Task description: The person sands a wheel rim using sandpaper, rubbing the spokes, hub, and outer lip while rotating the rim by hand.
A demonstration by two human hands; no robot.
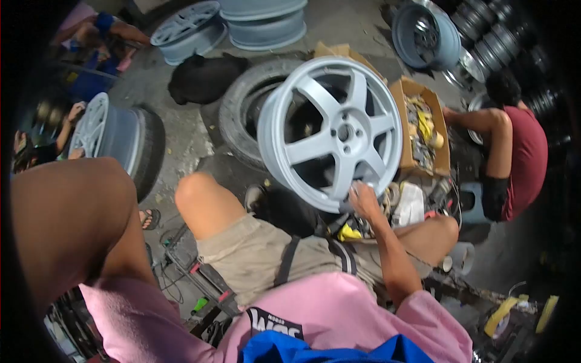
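open: gaps between spokes, floor left of tire | blocked: carton right of rim

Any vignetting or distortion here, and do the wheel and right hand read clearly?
Head view: black vignetting at the sides; wide-angle stretch makes the near left arm loom large. Head view again: the pale wheel reads clearly, but fine detail on the right hand looks soft.

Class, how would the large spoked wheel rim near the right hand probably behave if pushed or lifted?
The wheel rim would probably stay stiff: its thick spokes and deep barrel look like solid metal. That bulk suggests a heavy lift. Its round edge and tilted stance could let it roll or tip if pushed.
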